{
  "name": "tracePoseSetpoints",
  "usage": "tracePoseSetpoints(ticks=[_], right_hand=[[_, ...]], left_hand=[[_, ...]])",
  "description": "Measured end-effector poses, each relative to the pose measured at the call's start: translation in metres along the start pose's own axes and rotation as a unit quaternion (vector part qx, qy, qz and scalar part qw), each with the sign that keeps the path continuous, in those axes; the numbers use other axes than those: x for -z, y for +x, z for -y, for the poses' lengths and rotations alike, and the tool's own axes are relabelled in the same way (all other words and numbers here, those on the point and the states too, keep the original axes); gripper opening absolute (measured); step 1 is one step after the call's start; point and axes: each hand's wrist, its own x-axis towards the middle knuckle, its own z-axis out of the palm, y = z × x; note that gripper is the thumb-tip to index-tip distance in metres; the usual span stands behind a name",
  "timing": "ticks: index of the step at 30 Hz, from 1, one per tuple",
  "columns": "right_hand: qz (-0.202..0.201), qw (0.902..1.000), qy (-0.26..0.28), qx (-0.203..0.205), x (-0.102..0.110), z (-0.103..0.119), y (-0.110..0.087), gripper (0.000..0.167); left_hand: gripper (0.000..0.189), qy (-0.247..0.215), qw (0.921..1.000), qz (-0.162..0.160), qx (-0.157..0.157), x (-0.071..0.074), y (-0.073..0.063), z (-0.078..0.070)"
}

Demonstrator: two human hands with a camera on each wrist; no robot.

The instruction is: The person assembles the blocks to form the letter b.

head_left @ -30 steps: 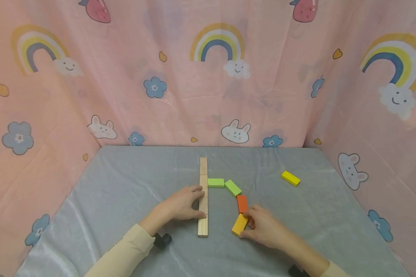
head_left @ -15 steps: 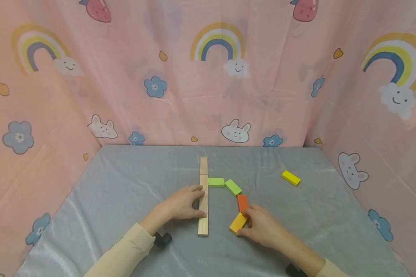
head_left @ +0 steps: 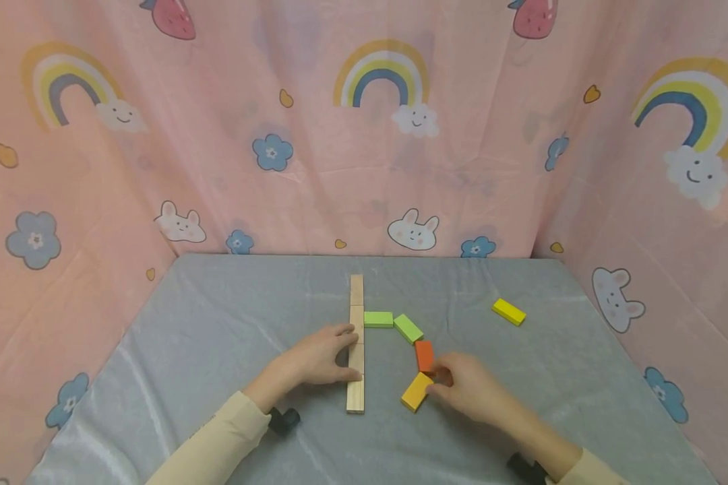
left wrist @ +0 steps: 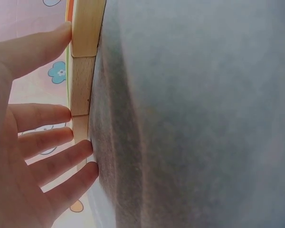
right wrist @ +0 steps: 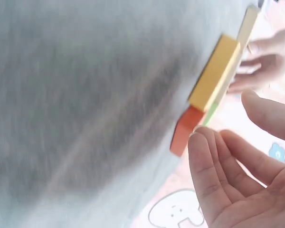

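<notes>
A straight row of plain wooden blocks (head_left: 355, 396) lies on the cloth, running away from the person. Against its left side my left hand (head_left: 315, 356) rests thumb and fingertips, fingers nearly straight in the left wrist view. From the row's right side curves a line of blocks: a green block (head_left: 378, 320), a second green block (head_left: 408, 329), a red-orange block (head_left: 425, 356) and a yellow-orange block (head_left: 416, 392). My right hand (head_left: 476, 389) is beside the last two, its thumb apart from loosely bent fingers (right wrist: 206, 166) and nothing held between. Whether a fingertip touches the red-orange block I cannot tell.
A bright yellow block (head_left: 509, 312) lies apart at the right rear of the grey cloth-covered table (head_left: 218, 303). A pink patterned curtain (head_left: 315, 195) encloses the back and both sides.
The yellow-orange block shifted slightly left and turned a little while my right hand held it. Now that hand has let go and moved slightly right. My left hand has stayed still.
</notes>
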Motion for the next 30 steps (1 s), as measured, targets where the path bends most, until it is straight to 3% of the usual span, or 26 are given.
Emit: tracePoseSetpoints(ticks=[16,30], right_hand=[[-0.030,0.9992,0.024,-0.010,0.041,-0.026,0.009,0.018],[-0.094,0.9953,0.022,-0.010,0.072,-0.055,0.021,0.022]], left_hand=[[0.073,0.005,0.9999,-0.001,0.009,0.000,0.001,-0.002],[0.073,0.002,0.9999,0.002,0.014,0.002,0.000,-0.004]])
